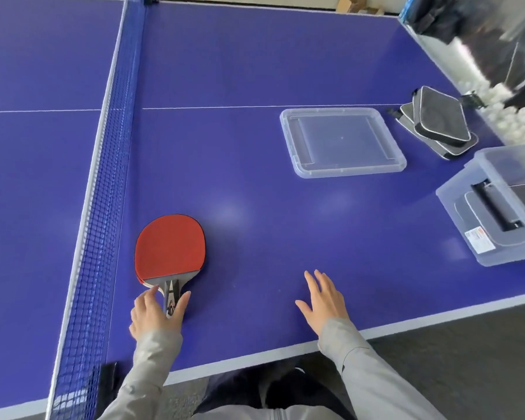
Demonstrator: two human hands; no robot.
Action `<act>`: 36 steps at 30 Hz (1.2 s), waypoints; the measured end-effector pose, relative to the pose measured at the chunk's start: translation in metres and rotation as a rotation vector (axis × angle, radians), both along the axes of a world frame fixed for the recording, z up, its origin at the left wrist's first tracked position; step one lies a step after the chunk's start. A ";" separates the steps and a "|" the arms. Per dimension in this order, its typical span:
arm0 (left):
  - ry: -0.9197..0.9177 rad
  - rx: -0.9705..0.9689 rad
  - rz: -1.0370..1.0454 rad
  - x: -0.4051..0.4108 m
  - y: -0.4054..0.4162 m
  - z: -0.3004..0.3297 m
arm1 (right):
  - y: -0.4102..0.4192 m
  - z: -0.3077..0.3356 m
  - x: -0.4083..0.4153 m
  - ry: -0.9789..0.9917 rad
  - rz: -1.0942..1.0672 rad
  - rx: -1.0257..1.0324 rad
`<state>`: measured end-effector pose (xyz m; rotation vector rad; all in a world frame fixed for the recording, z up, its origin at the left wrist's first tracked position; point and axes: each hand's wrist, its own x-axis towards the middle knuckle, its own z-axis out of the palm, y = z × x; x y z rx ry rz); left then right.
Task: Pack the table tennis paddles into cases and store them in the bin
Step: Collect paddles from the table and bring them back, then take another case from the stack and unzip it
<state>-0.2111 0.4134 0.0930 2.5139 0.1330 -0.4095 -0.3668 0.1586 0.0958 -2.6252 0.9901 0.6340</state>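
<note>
A red-faced paddle with a dark handle lies flat on the blue table beside the net. A second red edge shows under its lower left rim. My left hand lies at the handle, index finger and thumb straight along either side of it. My right hand is spread, palm down, over bare table near the front edge and holds nothing. A few black and grey cases are stacked at the far right. The clear bin at the right edge holds grey cases.
The bin's clear lid lies flat on the table, left of the stacked cases. The blue net runs along the left. White balls and dark gear sit beyond the table's far right edge.
</note>
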 end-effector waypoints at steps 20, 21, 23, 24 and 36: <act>-0.280 0.391 -1.001 -0.192 -0.310 0.082 | -0.210 0.086 -0.233 -0.266 -0.321 -0.139; -0.292 0.387 -1.007 -0.202 -0.321 0.086 | -0.222 0.091 -0.245 -0.271 -0.338 -0.153; -0.300 0.381 -1.029 -0.216 -0.344 0.096 | -0.245 0.099 -0.265 -0.290 -0.362 -0.182; -0.303 0.373 -1.038 -0.222 -0.355 0.101 | -0.256 0.102 -0.274 -0.303 -0.376 -0.195; -0.310 0.258 -1.035 -0.239 -0.526 0.107 | -0.398 0.113 -0.303 -0.331 -0.355 -0.306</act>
